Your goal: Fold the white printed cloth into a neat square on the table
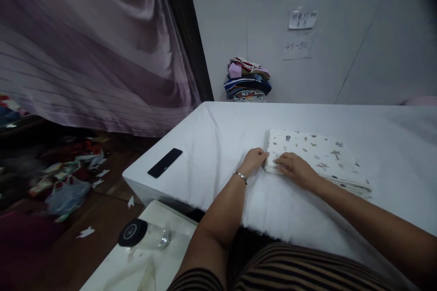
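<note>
A white cloth [319,157] with a scattered print of small plants and leaves lies folded in several layers on the white-covered table. My left hand [254,161], a bracelet at its wrist, is closed with its fingertips on the cloth's left edge. Close beside it, my right hand [297,170] has its fingers curled together at the near left corner. Both hands appear to pinch the layers there, though the thumbs are partly hidden. The cloth's layered near edge shows to the right of my right hand.
A black phone [165,163] lies at the table's left end. Below it, a clear bottle with a black lid [145,234] lies on a white surface [167,211]. Folded fabrics [247,82] are stacked behind the table. A curtain [136,54] hangs left; plastic bags [68,195] litter the floor.
</note>
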`<action>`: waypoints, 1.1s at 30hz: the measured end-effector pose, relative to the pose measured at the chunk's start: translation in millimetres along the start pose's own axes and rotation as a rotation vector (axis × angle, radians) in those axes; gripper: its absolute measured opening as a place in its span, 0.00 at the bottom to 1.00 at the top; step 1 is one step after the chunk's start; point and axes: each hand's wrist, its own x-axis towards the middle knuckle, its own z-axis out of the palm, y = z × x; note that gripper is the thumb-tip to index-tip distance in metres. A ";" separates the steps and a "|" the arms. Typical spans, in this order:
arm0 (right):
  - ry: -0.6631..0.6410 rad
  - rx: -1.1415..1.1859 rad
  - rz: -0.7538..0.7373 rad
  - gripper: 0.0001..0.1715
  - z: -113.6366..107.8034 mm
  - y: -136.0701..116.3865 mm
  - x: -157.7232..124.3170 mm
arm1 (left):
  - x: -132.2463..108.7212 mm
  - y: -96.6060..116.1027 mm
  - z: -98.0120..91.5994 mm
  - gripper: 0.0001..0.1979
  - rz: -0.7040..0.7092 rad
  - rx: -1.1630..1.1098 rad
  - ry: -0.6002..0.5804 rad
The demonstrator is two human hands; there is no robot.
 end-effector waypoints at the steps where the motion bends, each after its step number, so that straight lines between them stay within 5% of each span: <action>1: -0.006 -0.017 -0.003 0.17 1.5 -0.9 2.3 | -2.3 0.5 -1.5 0.13 -0.009 -0.027 -0.010; 12: 0.000 -0.018 -0.012 0.18 5.7 -5.7 11.1 | -46.9 8.7 -8.2 0.10 -0.153 -0.150 -0.042; 25: -0.009 0.204 0.087 0.17 -0.8 -5.5 12.2 | -48.4 1.0 2.3 0.08 -0.144 -0.108 0.035; 33: 0.002 0.005 -0.023 0.18 8.5 -9.7 11.0 | -49.0 0.8 -1.2 0.07 -0.140 -0.135 -0.002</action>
